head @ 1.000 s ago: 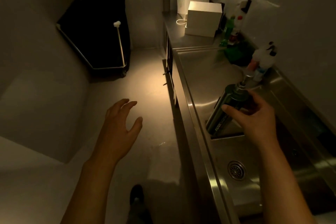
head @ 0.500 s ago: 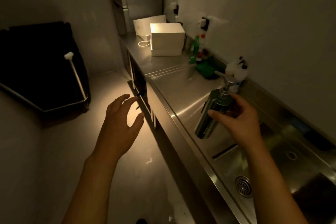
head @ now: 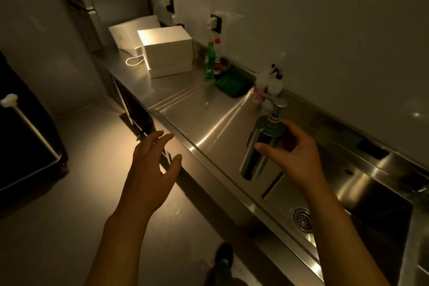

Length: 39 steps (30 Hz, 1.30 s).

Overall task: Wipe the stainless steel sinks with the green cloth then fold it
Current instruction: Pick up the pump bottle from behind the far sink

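Fingers (head: 267, 147) of my right hand (head: 299, 158) are curled round the dark pump bottle (head: 257, 153), thumb across its front and the rest wrapped behind, so the bottle hangs tilted in a firm grip. The left hand (head: 151, 169) holds nothing, its fingers loosely spread, out over the floor on the near side of the sink (head: 348, 183).

Over the last second the bottle has been carried along from above the sink's end rim, and its base now hangs just past that rim, over the drainboard (head: 204, 111). My head has also lifted, bringing more of the counter beyond the sink into frame. The left hand has barely altered.

The green cloth (head: 232, 83) has not been touched. It lies bunched on the drainboard well beyond the sink, against the back wall, between a green bottle (head: 209, 60) and a pair of spray bottles (head: 271, 81).

I read this as clearing-up before the real work: the bottle is being moved off the sink so the steel can be wiped. No wiping has begun, and folding is further off. I judge the next need is to set the bottle down away from the sink, then reach for the cloth.
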Available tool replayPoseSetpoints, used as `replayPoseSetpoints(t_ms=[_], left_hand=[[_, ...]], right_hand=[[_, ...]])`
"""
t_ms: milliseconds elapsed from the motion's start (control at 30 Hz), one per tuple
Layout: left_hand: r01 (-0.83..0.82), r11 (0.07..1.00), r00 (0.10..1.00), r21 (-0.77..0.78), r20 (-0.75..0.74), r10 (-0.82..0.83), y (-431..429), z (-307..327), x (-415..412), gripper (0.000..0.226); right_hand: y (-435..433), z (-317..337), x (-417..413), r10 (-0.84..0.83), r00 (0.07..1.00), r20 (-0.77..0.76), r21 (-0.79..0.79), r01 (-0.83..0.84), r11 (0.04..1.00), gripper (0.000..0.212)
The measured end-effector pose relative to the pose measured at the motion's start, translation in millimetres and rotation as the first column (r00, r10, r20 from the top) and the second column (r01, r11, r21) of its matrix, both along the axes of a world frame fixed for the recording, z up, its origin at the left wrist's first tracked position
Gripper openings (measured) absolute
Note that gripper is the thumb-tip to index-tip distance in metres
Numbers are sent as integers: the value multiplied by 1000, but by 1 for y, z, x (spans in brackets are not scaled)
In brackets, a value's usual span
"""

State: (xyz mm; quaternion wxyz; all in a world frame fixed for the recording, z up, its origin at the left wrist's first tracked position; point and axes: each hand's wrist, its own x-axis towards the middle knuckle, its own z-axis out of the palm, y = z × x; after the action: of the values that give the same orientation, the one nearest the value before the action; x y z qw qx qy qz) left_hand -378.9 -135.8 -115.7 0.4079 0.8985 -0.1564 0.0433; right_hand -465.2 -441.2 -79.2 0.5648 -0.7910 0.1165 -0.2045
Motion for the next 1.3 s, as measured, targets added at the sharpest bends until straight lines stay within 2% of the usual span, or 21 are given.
replayPoseSetpoints(t_ms=[200,367,733,967,1133,1300], left_hand=[[100,995,995,9,-13,-100,-32,-20,49,50],[193,981,980,28,-43,-192,-65,-27,100,49],[317,946,947,76,30,-320,-162,-11,207,48],[425,904,905,44,-37,-424,-211,-28,244,59],[524,849,851,68,-63,-521,-246,-49,285,54],[612,787,791,78,-74,-608,-281,-51,330,56]], right_hand=[[-17,-21,33,-14,1000,-26,15,14,1000,59],[-40,-39,75,-67,996,-64,86,72,994,63],[-109,-37,147,-226,974,-31,108,228,968,66],[-137,-60,163,-354,930,-97,139,365,921,68],[-152,-80,185,-430,885,-179,132,455,881,69],[-170,-94,209,-509,838,-197,134,537,833,71]])
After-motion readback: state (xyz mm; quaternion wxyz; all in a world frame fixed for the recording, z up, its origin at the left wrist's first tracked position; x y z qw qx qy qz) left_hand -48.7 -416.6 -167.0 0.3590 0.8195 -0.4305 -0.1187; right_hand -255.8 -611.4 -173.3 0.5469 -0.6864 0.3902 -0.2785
